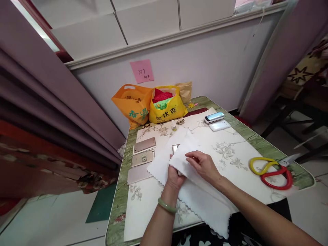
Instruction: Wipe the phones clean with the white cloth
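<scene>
In the head view my left hand (pixel 175 177), with a green bangle (pixel 167 206) at its wrist, is closed around a phone. Only a pale, silvery end of this phone (pixel 175 148) shows; the white cloth (pixel 205 201) with zigzag edges covers most of it. My right hand (pixel 205 166) is over the cloth, its fingers bent and its thumb and forefinger closed at the fabric. Left of my hands lie several phones in a column, among them a rose-gold phone (pixel 145 145) and a gold phone with a ring on its back (pixel 142 158).
At the far right are a blue phone (pixel 214 117) and a white phone (pixel 219 125). Scissors (pixel 275 171) with yellow and red handles lie on the right. A small bottle (pixel 174 125) stands behind, before an orange bag (pixel 133 102) and a yellow bag (pixel 167 111) against the wall.
</scene>
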`<state>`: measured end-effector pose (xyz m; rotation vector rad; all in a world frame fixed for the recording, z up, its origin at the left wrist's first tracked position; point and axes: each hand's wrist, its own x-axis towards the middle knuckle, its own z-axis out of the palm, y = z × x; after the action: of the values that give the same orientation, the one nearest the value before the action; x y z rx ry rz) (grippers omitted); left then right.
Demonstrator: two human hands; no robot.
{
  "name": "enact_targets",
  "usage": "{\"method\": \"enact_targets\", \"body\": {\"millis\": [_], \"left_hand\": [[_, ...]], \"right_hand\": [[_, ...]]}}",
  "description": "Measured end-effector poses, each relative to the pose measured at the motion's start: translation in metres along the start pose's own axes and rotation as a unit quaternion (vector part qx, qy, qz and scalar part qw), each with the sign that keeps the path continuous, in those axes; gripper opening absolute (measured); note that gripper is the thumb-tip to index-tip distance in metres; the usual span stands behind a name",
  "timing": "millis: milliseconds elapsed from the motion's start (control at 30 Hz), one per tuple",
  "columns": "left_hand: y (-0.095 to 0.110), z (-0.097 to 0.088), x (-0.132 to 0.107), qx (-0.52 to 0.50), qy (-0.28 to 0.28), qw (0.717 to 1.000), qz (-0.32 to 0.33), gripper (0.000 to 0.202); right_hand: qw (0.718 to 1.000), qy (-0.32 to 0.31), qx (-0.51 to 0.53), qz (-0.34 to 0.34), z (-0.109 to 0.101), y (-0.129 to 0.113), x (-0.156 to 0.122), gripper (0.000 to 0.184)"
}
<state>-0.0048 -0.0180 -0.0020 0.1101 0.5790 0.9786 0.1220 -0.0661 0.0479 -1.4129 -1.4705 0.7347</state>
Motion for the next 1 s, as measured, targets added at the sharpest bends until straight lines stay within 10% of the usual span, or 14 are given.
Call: {"method": "enact_targets", "body": {"millis": [167,600,1000], "left_hand": [[0.0,0.004,0.0,-0.006,0.005,1.0,0.02,0.036],[-0.001,0.006,0.0,0.037,0.007,0.999,0.016,0.032],[-0.002,-0.002,-0.001,0.037,0.005,0.999,0.009,0.038]], "right_hand": [[0.993,-0.069,-0.041,-0.086,0.019,0.008,0.005,0.012],[0.992,0.047,-0.118,0.003,0.037,0.031,0.071,0.008],[0.984,-0.138,-0.097,-0.054,0.012,0.025,0.004,0.006]]}}
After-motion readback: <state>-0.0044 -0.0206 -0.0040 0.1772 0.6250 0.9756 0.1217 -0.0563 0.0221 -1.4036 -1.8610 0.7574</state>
